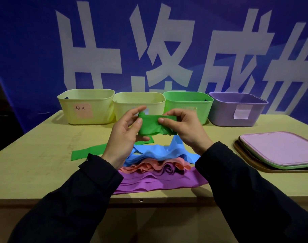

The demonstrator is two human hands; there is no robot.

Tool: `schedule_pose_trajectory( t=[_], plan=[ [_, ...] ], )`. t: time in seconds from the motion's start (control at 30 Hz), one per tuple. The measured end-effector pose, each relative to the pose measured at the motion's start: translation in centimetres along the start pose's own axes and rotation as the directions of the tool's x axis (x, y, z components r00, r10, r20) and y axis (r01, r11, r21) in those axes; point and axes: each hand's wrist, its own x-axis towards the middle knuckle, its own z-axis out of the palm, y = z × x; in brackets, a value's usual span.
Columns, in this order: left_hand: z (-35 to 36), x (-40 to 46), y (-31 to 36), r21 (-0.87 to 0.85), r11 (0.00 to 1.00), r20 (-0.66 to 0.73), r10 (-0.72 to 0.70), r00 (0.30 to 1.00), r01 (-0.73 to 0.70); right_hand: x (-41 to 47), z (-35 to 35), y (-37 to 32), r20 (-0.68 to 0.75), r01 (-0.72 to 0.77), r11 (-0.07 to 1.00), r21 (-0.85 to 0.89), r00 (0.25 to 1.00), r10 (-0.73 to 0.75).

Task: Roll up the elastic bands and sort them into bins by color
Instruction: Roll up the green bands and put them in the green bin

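Note:
A green elastic band point(152, 126) is partly rolled and held above the table between both hands. My left hand point(125, 135) grips its left end with thumb and fingers; my right hand point(183, 128) pinches the right end. The band's loose tail point(86, 152) trails down onto the table to the left. Below the hands lies a pile of bands: blue point(160, 151), salmon pink point(149, 165) and purple point(160, 181). Along the back stand two yellow bins point(86, 106) point(139, 102), a green bin point(190, 102) and a purple bin point(237, 109).
A stack of bin lids point(279, 149), pink on top, lies on a brown tray at the table's right side. The wooden table point(35, 146) ends at a front edge near my sleeves. A blue banner with white characters hangs behind the bins.

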Motion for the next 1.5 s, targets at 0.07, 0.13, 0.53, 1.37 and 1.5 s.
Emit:
schedule_pose_trajectory(
  t=[0.07,0.13,0.53,1.37,1.5],
  plan=[
    [0.2,0.0,0.0,-0.013,1.0,-0.002,0.019,1.0,-0.019,0.0,0.2,0.1,-0.009,0.005,1.0,0.015,1.0,-0.005],
    [0.2,0.1,0.1,0.011,0.999,-0.016,0.031,0.999,-0.03,0.0,0.1,0.1,-0.015,0.012,1.0,0.022,1.0,-0.011],
    [0.3,0.4,-0.5,0.04,0.999,0.013,0.02,1.0,-0.021,-0.3,0.7,0.7,-0.04,0.043,0.999,0.017,0.998,-0.042],
    [1.0,0.5,-1.1,0.059,0.998,-0.046,-0.019,0.999,0.021,-1.3,2.4,2.0,-0.116,-0.041,0.967,0.25,0.991,0.072],
    [1.2,0.5,-1.0,0.087,0.996,-0.056,0.034,0.998,-0.029,-1.3,2.6,2.1,-0.114,-0.054,0.971,0.235,0.99,0.082]
  ],
)
